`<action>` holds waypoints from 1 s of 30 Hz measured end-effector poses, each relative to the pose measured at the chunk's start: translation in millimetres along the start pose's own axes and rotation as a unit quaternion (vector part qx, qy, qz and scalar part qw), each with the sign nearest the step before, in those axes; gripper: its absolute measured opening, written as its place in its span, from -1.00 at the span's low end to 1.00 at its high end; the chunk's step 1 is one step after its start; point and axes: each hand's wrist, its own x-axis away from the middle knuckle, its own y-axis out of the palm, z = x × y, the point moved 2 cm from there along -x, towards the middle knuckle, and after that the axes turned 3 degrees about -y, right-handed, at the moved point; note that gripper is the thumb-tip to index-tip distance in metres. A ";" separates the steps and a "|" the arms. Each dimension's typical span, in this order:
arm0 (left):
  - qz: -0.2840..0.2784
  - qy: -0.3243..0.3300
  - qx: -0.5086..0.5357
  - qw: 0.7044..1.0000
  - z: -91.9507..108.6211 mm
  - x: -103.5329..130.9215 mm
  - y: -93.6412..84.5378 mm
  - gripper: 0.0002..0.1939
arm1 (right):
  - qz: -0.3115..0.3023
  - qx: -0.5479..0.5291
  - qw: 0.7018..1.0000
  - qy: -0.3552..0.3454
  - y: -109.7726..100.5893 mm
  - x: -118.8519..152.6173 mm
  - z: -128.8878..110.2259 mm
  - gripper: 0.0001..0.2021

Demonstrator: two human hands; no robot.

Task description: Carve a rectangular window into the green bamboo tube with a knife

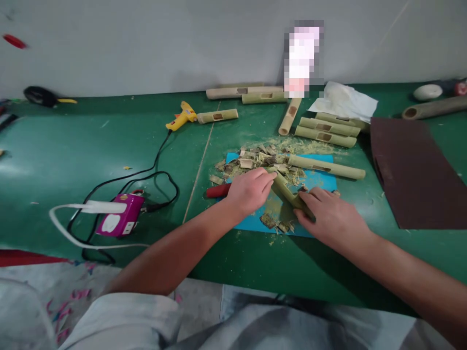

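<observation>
A green bamboo tube slants between my two hands over a blue mat. My left hand is closed at its far end, with thumb and fingers drawn together there. Lower down, my right hand wraps its fingers round the near end. Bamboo chips and shavings lie heaped on the mat beyond my hands. A red handle sticks out beside my left wrist, its other end hidden. Another bamboo tube with a cut slot rests across the mat's far right part.
A yellow glue gun lies at the left, its cord running to a purple power adapter. Several notched bamboo tubes lie farther back. Dark brown sheets and white tissue are at the right. A tape measure sits far left.
</observation>
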 end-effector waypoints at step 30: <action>0.009 0.002 0.030 1.000 -4.4 3.9 -6.0 -0.80 | -0.021 -0.098 0.992 0.078 5.1 0.5 3.5 -0.74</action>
